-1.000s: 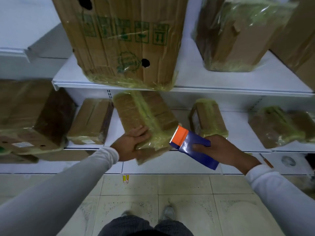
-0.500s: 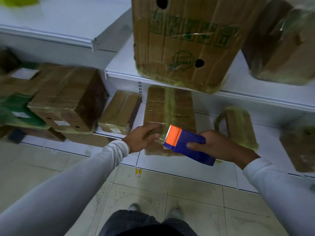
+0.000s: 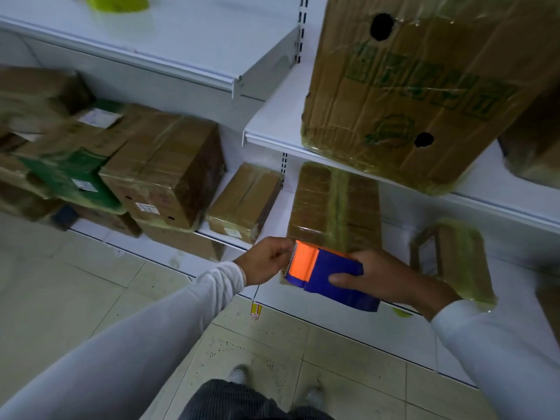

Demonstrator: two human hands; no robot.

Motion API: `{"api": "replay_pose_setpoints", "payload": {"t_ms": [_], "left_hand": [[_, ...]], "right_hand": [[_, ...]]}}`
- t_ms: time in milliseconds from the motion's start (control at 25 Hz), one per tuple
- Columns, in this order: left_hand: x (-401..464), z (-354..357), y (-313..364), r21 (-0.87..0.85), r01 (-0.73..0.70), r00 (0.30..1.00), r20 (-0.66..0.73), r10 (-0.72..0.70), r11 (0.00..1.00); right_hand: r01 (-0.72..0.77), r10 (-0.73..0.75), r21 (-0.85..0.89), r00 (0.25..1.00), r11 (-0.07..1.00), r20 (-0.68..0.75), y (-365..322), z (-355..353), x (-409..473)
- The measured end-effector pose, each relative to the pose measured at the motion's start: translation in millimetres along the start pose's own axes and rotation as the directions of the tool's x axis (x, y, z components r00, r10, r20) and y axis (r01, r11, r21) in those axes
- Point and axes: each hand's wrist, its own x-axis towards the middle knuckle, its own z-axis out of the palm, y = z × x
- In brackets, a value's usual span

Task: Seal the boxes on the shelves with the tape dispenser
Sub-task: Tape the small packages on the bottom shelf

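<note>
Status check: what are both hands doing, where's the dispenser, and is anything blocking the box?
Right hand grips the dispenser. Left hand pinches at its toothed orange end. Dispenser held just in front of the lower-shelf box. Nothing in the way.

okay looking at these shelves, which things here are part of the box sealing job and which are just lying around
Part of the job:
tape dispenser, held by right hand
left hand at its toothed edge
flat box behind it

Lying about:
yellow-green item, top shelf
small yellow tag, floor
</note>
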Motion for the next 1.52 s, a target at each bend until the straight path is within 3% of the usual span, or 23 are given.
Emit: {"api": "replay_pose_setpoints", "payload": {"t_ms": [200,360,640,760,960,1080,1120,1200,1400,1520], "left_hand": [[2,-16,-12,0.032,0.108,0.991,-0.078,-0.105,0.994],[6,-29,-33,-0.032,0.252,0.958,-0.134,-0.254,0.967],[17,-17,-42,0.105,0.347,0.936,-0.11,-0.335,0.932],[22,-14,-42,0.155,0.366,0.928,-0.139,-0.347,0.917],[30,-23,-42,0.396,0.416,0.907,-0.248,-0.341,0.818],[20,-15,-45,0.567,0.217,0.968,-0.228,-0.101,0.795],[19,-11,-47,0.607,0.113,0.987,-0.159,-0.019,0.787],[23,-5,-47,0.667,-0.004,1.0,0.001,0.004,0.745],[37,-4,-49,0.788,-0.002,0.997,0.052,-0.063,0.615],[37,0,-41,0.894,-0.05,0.986,-0.029,0.167,0.446]], "right_hand": [[-0.034,0.036,-0.056,0.999,0.998,0.032,0,-17,2],[-0.173,0.174,-0.035,0.984,0.984,0.026,14,-50,-13],[-0.227,0.237,-0.22,0.971,0.949,0.019,30,-47,6],[-0.246,0.256,-0.24,0.967,0.939,0.009,31,-45,14],[-0.242,0.247,-0.202,0.969,0.949,0.0,32,-45,22],[-0.248,0.255,-0.18,0.967,0.952,0.018,31,-44,22],[-0.257,0.265,-0.179,0.964,0.95,0.017,30,-44,21],[-0.269,0.277,-0.182,0.961,0.946,0.018,29,-43,19],[-0.241,0.25,-0.208,0.968,0.948,0.017,27,-37,22],[-0.241,0.248,-0.196,0.969,0.95,0.009,28,-30,19]]}}
